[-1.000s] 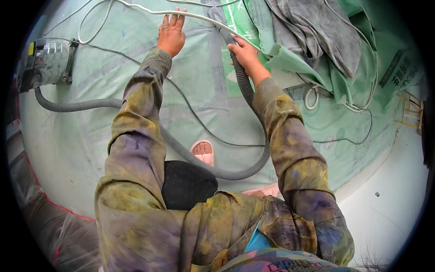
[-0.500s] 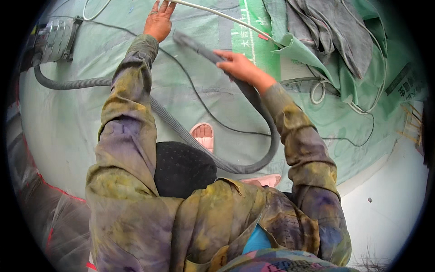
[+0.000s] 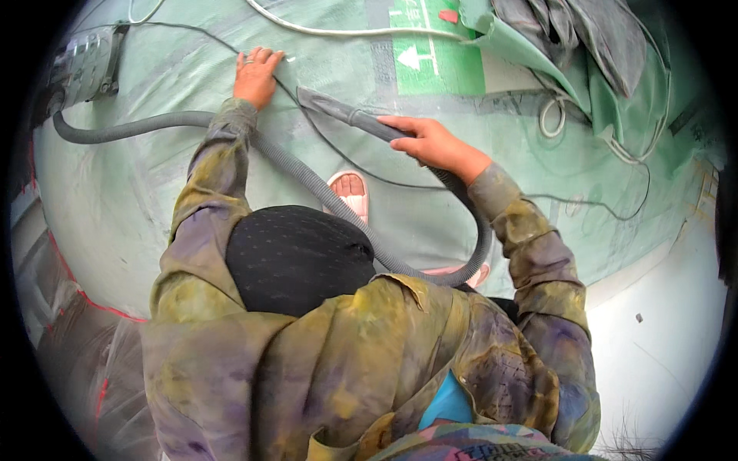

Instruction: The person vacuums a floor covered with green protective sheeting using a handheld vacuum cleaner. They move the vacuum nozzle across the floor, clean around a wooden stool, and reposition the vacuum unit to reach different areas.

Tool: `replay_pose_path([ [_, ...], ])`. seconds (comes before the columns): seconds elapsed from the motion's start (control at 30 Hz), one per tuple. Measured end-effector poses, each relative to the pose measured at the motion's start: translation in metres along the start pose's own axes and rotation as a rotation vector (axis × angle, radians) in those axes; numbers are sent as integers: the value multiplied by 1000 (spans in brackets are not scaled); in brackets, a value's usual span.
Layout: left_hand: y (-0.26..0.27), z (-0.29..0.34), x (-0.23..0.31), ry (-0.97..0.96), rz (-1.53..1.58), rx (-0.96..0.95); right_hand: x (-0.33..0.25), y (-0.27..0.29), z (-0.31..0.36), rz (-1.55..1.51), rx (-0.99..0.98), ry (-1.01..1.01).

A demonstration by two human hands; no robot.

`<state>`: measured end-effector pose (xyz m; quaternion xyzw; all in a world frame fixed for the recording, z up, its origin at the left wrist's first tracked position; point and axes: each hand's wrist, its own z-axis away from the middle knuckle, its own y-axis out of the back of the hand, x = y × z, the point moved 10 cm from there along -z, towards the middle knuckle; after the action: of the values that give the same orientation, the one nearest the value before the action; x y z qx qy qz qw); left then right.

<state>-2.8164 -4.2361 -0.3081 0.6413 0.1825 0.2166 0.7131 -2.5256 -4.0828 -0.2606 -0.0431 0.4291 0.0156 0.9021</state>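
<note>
The right hand was closed around the grey hose, just behind its flat nozzle; the nozzle pointed left, above or on the green floor sheet, and I could not tell whether it touched. The hose curved round on the person's side of the nozzle; from there it ran to the machine, well to the nozzle's left. The left hand was near the nozzle's tip, to its left, fingers stretched over the thin dark cord; whether they gripped it, I could not tell. Beyond the nozzle lay a white cable; beyond and to its right lay a grey cloth; a pink sandal stood on the nozzle's near side, beside the hose.
</note>
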Motion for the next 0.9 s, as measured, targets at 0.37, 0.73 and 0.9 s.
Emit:
replay_pose_path([
  [0.37, -2, 27, 4, -28, 17, -36, 100, 170, 229, 72, 407, -274],
  [0.73, 1, 32, 23, -127, -38, -100, 159, 160, 243, 43, 292, -354],
  [0.9, 10, 40, 42, -150, -50, -80, 168, 193, 287, 112, 348, -328],
])
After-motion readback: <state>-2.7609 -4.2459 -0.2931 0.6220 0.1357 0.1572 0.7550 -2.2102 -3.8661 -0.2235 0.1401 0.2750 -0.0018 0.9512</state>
